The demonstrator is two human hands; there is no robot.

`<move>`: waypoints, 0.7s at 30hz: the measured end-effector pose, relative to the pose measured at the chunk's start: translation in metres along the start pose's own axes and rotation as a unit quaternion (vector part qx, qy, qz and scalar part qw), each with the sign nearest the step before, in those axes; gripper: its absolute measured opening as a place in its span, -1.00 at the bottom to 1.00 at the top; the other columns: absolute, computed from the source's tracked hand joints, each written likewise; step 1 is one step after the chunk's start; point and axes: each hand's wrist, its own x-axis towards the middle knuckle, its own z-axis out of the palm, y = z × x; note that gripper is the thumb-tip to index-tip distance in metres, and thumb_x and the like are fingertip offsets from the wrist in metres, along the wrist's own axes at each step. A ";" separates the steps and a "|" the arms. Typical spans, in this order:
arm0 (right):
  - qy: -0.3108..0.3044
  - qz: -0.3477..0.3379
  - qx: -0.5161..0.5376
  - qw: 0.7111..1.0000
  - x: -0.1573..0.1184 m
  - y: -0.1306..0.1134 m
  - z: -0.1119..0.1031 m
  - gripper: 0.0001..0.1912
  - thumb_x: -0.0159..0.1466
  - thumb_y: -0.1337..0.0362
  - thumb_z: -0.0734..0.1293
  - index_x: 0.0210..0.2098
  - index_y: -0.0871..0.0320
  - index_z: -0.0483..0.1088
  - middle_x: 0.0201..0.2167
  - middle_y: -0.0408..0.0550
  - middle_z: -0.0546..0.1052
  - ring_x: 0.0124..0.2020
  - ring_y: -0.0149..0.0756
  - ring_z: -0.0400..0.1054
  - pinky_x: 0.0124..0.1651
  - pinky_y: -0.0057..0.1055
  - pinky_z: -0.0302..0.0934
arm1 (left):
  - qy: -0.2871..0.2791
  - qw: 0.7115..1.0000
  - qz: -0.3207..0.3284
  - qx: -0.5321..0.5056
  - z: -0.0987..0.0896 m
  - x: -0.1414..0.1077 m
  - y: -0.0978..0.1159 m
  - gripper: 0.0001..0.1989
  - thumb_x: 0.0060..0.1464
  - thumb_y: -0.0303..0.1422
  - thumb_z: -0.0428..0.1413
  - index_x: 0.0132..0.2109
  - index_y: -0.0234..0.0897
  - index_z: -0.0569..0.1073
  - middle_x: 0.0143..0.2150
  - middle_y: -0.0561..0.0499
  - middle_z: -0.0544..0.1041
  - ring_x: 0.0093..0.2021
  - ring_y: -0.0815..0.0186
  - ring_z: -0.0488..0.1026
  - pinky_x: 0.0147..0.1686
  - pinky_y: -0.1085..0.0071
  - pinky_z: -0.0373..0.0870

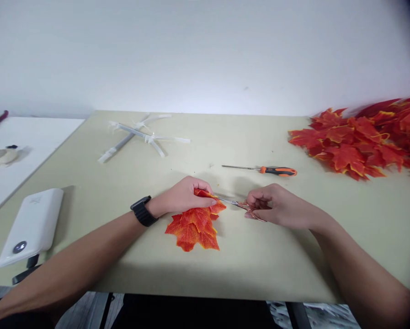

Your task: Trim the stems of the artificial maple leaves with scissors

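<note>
Between the thumb and fingers of my left hand [191,197] are red-orange artificial maple leaves [194,227], some hanging below the grip over the table. My right hand [275,205] is closed round the handles of small scissors [243,205] with copper-coloured loops. Their silver blades point left and reach the upper edge of the leaves beside my left thumb. Whether the blades are cutting into anything I cannot tell. A black watch is on my left wrist.
Beyond my hands lies a screwdriver [276,171] with an orange and black handle. Red maple leaves [352,141] are heaped at the right. Grey rods with white ties [132,133] lie at the back left, and a white power bank [36,219] near the left edge.
</note>
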 end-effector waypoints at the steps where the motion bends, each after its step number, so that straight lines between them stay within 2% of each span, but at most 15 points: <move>1: 0.000 0.000 -0.001 1.000 0.000 0.000 0.000 -0.70 0.30 0.08 0.41 -0.44 0.12 0.36 -0.55 -0.22 0.34 -0.52 -0.43 0.11 -0.48 -0.43 -0.05 | -0.001 1.000 0.001 0.003 0.000 0.000 0.000 -0.78 0.14 -0.23 0.30 -0.29 -0.34 0.58 -0.40 0.06 0.51 -0.43 0.46 0.37 -0.42 0.56 0.27; 16: -0.006 0.002 0.002 1.000 0.001 0.001 -0.001 -0.69 0.30 0.05 0.41 -0.43 0.12 0.38 -0.55 -0.22 0.30 -0.50 -0.43 0.07 -0.46 -0.41 -0.05 | -0.005 1.000 0.000 0.019 0.000 0.000 0.001 -0.78 0.14 -0.23 0.29 -0.30 -0.33 0.57 -0.42 0.08 0.49 -0.44 0.47 0.35 -0.44 0.56 0.25; 21: -0.012 0.009 0.002 1.000 0.002 0.001 -0.001 -0.70 0.29 0.04 0.41 -0.41 0.12 0.40 -0.52 -0.19 0.36 -0.49 -0.41 0.10 -0.45 -0.41 0.00 | -0.007 1.000 -0.010 0.020 0.000 0.000 0.002 -0.78 0.14 -0.23 0.29 -0.29 -0.33 0.58 -0.41 0.07 0.50 -0.44 0.46 0.35 -0.44 0.55 0.26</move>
